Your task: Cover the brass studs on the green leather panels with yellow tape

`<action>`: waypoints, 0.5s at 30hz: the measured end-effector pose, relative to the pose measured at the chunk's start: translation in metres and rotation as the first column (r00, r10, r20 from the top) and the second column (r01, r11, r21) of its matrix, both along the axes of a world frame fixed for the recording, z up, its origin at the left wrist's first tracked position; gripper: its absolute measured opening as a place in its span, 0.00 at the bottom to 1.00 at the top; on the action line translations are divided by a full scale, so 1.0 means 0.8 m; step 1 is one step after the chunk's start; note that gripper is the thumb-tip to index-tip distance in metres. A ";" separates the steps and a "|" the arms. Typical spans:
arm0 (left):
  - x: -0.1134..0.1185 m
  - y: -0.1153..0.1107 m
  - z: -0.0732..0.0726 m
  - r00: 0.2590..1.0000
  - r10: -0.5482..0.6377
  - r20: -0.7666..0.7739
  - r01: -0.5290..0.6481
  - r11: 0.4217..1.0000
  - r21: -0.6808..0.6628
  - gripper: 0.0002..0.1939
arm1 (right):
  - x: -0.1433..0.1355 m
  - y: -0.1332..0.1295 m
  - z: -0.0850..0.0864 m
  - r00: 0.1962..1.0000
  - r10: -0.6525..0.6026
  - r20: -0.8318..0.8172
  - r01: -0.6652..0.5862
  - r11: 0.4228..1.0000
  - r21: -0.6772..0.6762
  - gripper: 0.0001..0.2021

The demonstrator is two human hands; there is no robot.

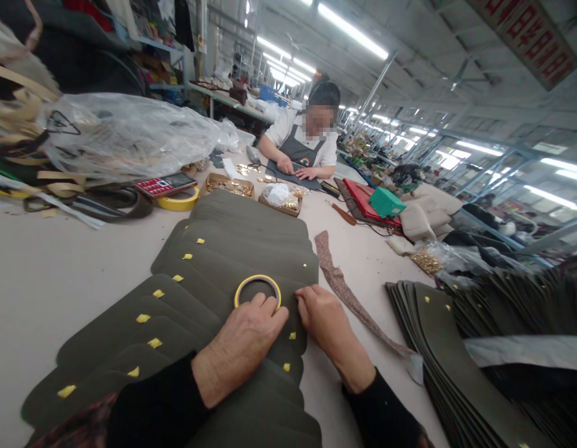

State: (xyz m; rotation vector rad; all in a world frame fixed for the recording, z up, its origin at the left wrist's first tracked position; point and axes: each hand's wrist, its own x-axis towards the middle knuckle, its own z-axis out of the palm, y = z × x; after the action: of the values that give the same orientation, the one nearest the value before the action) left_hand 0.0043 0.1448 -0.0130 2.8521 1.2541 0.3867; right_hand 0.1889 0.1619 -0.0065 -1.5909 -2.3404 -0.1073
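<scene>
Partly, the left hand (pixel 244 341) hides the yellow tape roll (pixel 257 278).

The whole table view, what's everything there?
Table: one, pale, underneath
Centre panels: many, dark green, overlapping
Tape bits: several, yellow, on panels
Near tape roll: one, yellow, on panels
Far tape roll: one, yellow, back left
Strip: one, brown, right of panels
Boxes: two, brown, behind panels
Plastic: one heap, clear, back left
Green box: one, green, on red case
Panel pile: one, dark green, right
Lights: many, white, ceiling
Background clutter: can't count, mixed, behind
Person: one, white top, across table
Left hand: one, bare, at near tape roll
Right hand: one, bare, at panel edge
</scene>
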 end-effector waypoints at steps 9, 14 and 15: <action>-0.011 0.001 0.019 1.000 -0.023 -0.014 0.023 1.000 0.008 0.08 | -0.014 0.004 0.024 0.952 -0.278 -0.126 0.233 0.929 -0.289 0.10; -0.023 0.007 0.025 0.990 -0.101 0.100 0.105 0.994 -0.034 0.08 | 0.001 -0.035 0.025 0.952 -0.135 -0.274 0.015 0.917 -0.400 0.07; -0.025 0.009 0.023 0.979 -0.120 0.162 0.126 0.992 -0.028 0.09 | 0.003 -0.040 0.025 0.931 -0.128 -0.342 -0.014 0.924 -0.383 0.07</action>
State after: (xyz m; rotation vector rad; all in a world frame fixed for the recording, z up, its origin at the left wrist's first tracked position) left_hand -0.0155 0.1520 0.0053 2.7833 1.0403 0.5695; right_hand 0.1914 0.1297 0.0134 -1.6735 -2.1054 0.6153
